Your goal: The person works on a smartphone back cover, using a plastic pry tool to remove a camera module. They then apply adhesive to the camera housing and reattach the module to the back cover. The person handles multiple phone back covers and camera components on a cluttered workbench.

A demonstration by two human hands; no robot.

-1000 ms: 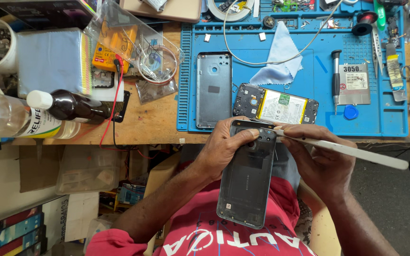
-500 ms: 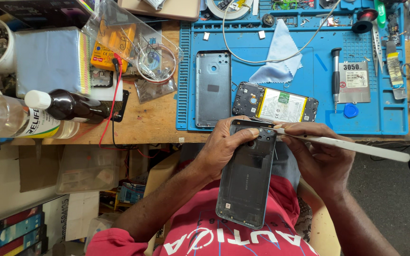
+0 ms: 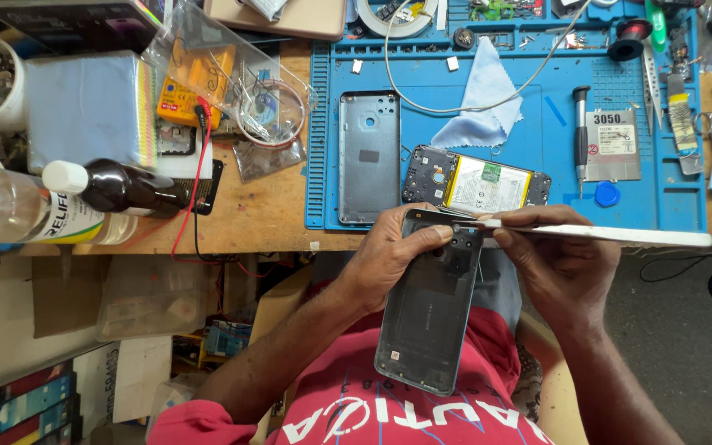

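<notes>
Fingers of our left hand point(image 3: 389, 255) are wrapping around the upper end of a dark phone back cover point(image 3: 430, 309), the thumb lying across its top edge near the camera cutout. We are holding the cover tilted in front of our chest, over the red shirt point(image 3: 389, 404), just below the edge of the wooden bench point(image 3: 265, 210). Our right hand point(image 3: 562, 264) is pinching a long white flat tool point(image 3: 603, 235) between thumb and fingers, closed on it, and we are resting its tip against the top corner of the cover, right beside our left thumb.

On the bench we are seeing a blue work mat point(image 3: 562, 156). A grey phone back panel point(image 3: 369, 156) is lying flat on the mat, and just beside it sits an opened phone body point(image 3: 475, 183) showing its battery and board. A light blue cloth point(image 3: 480, 103) is lying above that body, with a white cable looping across it. Further right a small screwdriver point(image 3: 580, 132) is lying beside a silver battery point(image 3: 611, 145), with a blue round pick point(image 3: 607, 194) below them.

Left of the mat we are seeing a clear plastic bag point(image 3: 232, 91) with a yellow meter inside, a dark bottle with a white cap point(image 3: 113, 188) on its side, and a clear bottle point(image 3: 18, 216) near it.
</notes>
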